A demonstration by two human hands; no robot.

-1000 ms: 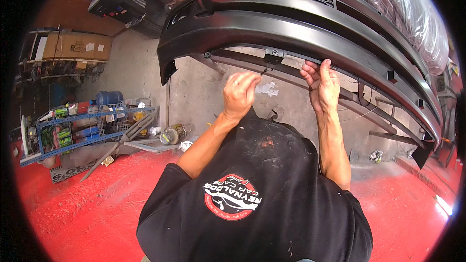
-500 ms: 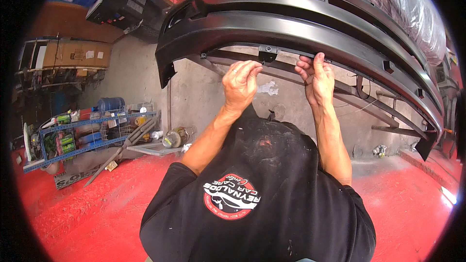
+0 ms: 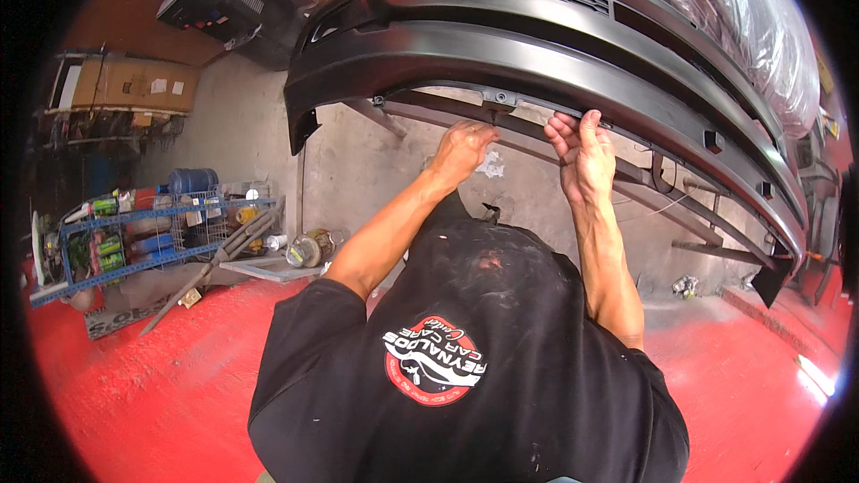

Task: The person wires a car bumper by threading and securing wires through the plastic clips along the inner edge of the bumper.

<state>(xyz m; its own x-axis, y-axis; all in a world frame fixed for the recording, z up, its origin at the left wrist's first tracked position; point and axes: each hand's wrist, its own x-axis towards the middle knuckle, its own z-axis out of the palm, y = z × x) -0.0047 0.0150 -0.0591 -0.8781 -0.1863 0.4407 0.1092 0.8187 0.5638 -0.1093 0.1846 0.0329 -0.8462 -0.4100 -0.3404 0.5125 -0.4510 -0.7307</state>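
Observation:
A large matte black car bumper with a mesh grille slot stretches across the upper view. My right hand is at its lower edge, thumb up against the rim and fingers curled, gripping it. Left of that, my left hand is closed in a pinch just below a small black tab on the same edge. Something thin and dark shows between those fingertips and the tab; its kind is too small to tell.
Behind the bumper runs a dark metal frame near a grey wall. A blue wire rack of bottles stands at left, with a glass jar beside it. Clear plastic sheeting covers something at upper right. The floor is red.
My left hand has moved slightly right and down, turning so its back faces up more. My right hand stays on the bumper edge. The whole view has shifted a little.

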